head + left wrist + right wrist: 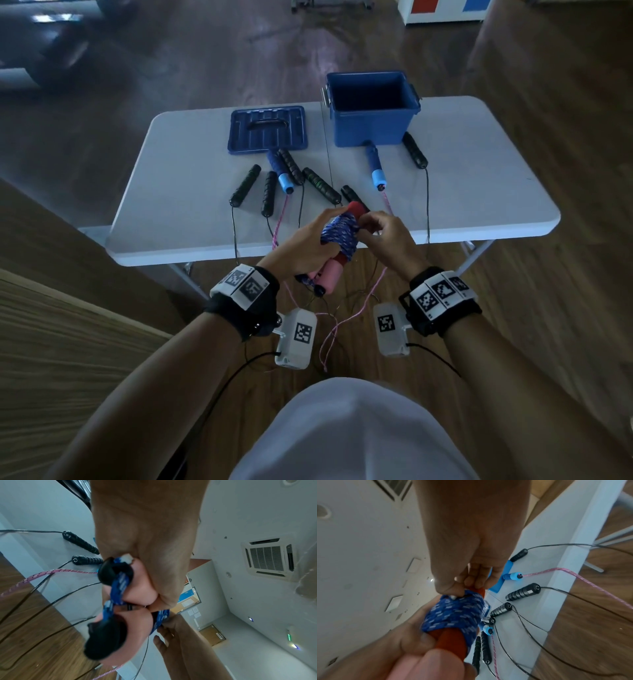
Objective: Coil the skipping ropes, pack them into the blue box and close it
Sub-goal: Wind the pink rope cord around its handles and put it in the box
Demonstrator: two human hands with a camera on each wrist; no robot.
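My left hand (305, 246) grips a skipping rope with red and pink handles (334, 272), its blue-and-white cord (340, 233) wound in a bundle round them (453, 614). At the top of the bundle my right hand (380, 233) pinches the cord's end (453, 597). Both hands hover over the near edge of the white table (479, 178). The open blue box (371, 106) stands at the back right, its lid (269, 128) lying flat to the left. Several black handles (245, 185) and two blue handles (375, 168) lie on the table.
Thin black cords (427, 205) and a pink cord (342, 318) hang over the table's near edge down to the wooden floor. A wooden surface (68, 325) lies at my lower left. A white shirt (349, 435) fills the bottom of the head view.
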